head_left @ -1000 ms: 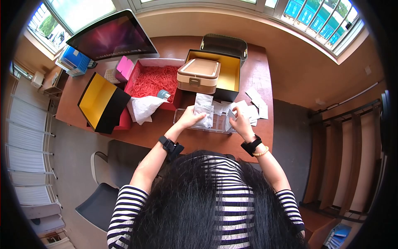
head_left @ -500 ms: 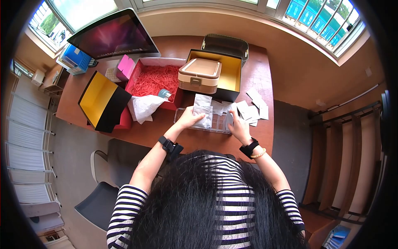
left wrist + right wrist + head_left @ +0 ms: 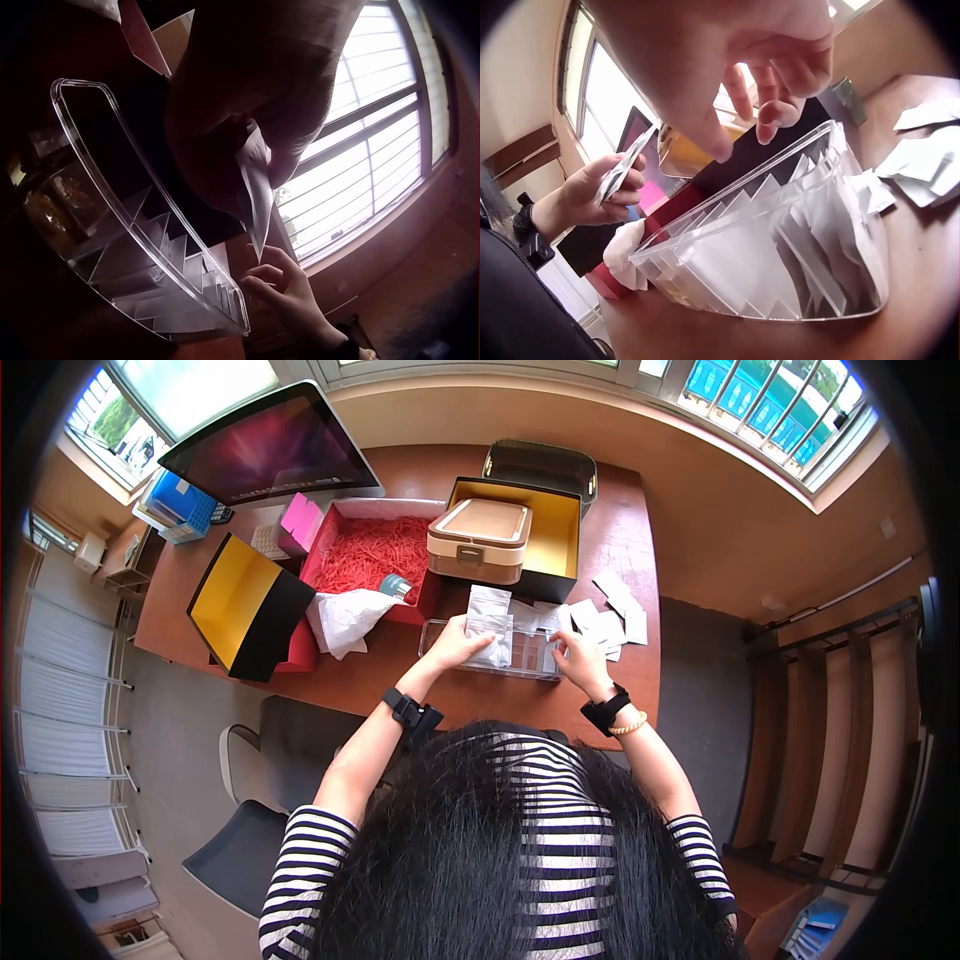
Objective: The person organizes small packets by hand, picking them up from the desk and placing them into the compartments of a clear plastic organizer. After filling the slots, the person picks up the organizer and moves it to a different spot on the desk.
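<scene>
My left hand [image 3: 460, 645] pinches silvery-white packets [image 3: 490, 610] over the left part of a clear divided box. Seen from the left wrist, these packets [image 3: 257, 187] hang edge-on between thumb and fingers. At the box's right end is my right hand [image 3: 583, 663]; in its own wrist view the right hand [image 3: 742, 60] hovers over the clear box [image 3: 727, 262], fingers loosely bent, nothing between them and the thumb. White packets [image 3: 844, 232] stand upright in the box's near-right compartments. The left hand [image 3: 592, 191] is beyond the box there.
Loose white packets [image 3: 622, 600] lie right of the box. Behind stand a lidded beige box [image 3: 480, 530] on a black-and-yellow box [image 3: 555, 540], and a red box of shredded paper [image 3: 370, 555]. A white bag [image 3: 350, 620], an open black box [image 3: 265, 610] and a monitor [image 3: 270, 445] are leftward.
My right hand, which held a packet one second ago, lowered toward the box's right end, let go and rose slightly. My left hand has stayed almost still with its packets.
</scene>
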The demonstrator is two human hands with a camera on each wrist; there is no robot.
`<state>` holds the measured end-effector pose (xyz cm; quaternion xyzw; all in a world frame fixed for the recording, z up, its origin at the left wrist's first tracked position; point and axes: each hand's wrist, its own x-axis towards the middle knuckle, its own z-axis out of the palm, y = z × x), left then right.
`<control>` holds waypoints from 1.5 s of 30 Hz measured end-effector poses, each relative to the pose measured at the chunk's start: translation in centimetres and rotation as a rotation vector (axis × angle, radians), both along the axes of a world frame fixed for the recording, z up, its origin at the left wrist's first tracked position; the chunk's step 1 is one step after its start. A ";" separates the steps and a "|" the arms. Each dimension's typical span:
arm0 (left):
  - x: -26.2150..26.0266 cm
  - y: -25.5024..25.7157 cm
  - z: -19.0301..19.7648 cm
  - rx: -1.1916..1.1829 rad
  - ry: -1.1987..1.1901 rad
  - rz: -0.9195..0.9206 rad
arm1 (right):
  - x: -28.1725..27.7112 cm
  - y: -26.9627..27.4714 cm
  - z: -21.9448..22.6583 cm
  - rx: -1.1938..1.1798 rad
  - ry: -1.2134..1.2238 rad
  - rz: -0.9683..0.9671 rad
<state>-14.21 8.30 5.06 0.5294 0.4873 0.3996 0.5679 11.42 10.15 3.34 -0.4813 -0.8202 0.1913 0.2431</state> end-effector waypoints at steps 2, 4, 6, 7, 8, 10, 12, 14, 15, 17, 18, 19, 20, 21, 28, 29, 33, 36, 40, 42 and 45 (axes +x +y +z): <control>0.0 0.2 -0.3 0.007 0.002 -0.002 | 0.3 0.1 -1.0 -0.010 -0.061 0.032; 0.1 0.3 -0.5 0.015 -0.042 -0.011 | 0.3 0.0 -1.2 -0.029 -0.043 0.034; 0.1 0.3 -0.3 0.015 -0.037 -0.014 | 0.2 0.1 -0.6 -0.062 0.021 0.013; 0.3 0.2 -0.2 0.015 -0.032 -0.022 | 0.0 0.1 0.2 -0.096 0.086 -0.012; 0.4 0.2 0.0 0.013 -0.032 -0.022 | -0.2 0.0 1.1 -0.097 0.086 -0.012; 0.9 0.3 0.4 -0.017 -0.059 -0.039 | -0.7 0.0 2.9 -0.234 0.181 0.025; 1.4 0.4 0.6 -0.007 -0.079 -0.079 | -1.4 -0.1 4.1 -0.297 0.250 0.072; 2.0 0.4 0.9 -0.010 -0.115 -0.146 | -2.2 -0.4 5.0 -0.377 0.356 0.138; 2.4 0.3 1.1 -0.010 -0.114 -0.146 | -2.5 -0.5 5.4 -0.378 0.357 0.138; 3.1 0.2 1.3 -0.009 -0.182 -0.212 | -2.9 -0.5 5.8 -0.465 0.324 0.141; 3.4 0.1 1.4 -0.006 -0.197 -0.211 | -3.1 -0.5 4.9 -0.401 0.402 0.151; 3.3 0.1 1.1 -0.006 -0.196 -0.210 | -3.1 -0.4 5.1 -0.401 0.402 0.152; 3.2 0.1 0.9 -0.026 -0.169 -0.195 | -3.0 -0.4 5.5 -0.533 0.412 0.109; 3.2 0.2 0.7 -0.046 -0.142 -0.180 | -3.0 -0.4 5.8 -0.665 0.420 0.064; 2.6 0.4 0.3 -0.210 -0.154 -0.134 | -2.6 -0.6 5.5 -0.631 0.555 0.044; 2.6 0.3 0.6 -0.182 -0.105 -0.145 | -2.7 -0.7 5.7 -0.660 0.601 0.059; 3.8 0.3 0.0 0.048 -0.126 -0.144 | -2.9 -1.0 6.5 -0.759 0.522 0.058; 3.7 0.9 -0.6 0.035 -0.116 -0.121 | -2.4 -0.5 5.4 -0.685 0.478 0.069; 2.8 1.5 0.1 -0.029 -0.062 -0.073 | -0.9 0.6 4.1 -0.562 0.478 0.037; 2.0 1.6 0.2 -0.048 -0.110 -0.052 | 0.0 0.9 4.2 -0.519 0.475 -0.004; 0.8 1.6 0.3 -0.082 -0.167 0.003 | 1.4 1.5 4.5 -0.471 0.410 -0.063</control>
